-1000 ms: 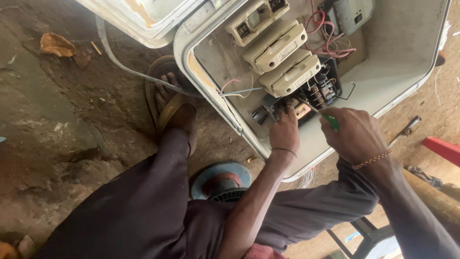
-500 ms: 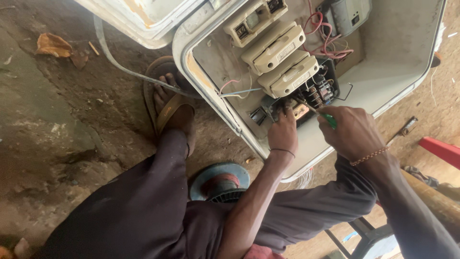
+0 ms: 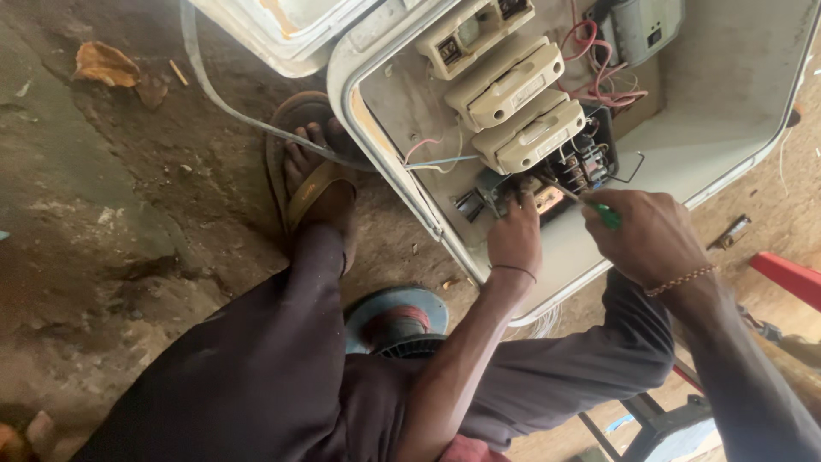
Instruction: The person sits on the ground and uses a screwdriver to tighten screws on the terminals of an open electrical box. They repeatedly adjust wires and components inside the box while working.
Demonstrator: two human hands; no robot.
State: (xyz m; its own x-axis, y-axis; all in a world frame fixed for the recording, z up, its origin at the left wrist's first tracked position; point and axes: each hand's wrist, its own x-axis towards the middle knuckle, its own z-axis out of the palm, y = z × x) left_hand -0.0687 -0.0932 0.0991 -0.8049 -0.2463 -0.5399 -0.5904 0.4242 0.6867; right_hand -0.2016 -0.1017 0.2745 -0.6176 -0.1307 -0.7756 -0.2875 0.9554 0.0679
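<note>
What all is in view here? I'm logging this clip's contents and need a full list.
Enclosure: one, white, open, top right.
Fuse blocks: three, cream, stacked inside enclosure.
Wires: several, red and pink, upper enclosure.
Screwdriver: one, green handle, tip at dark terminals.
Cable: one, pale, across the ground.
Reel: one, blue, by the knees.
Sandal: one, brown, on foot.
Left hand: at lower terminals.
Right hand: grips the screwdriver.

Floor (image 3: 128,222): bare packed earth, rough and stained. Lying on it: dry leaf (image 3: 104,62) at ten o'clock; sandalled foot (image 3: 312,184) near centre; open white casing (image 3: 735,103) (tilted) at one o'clock; small metal piece (image 3: 729,233) at three o'clock.
</note>
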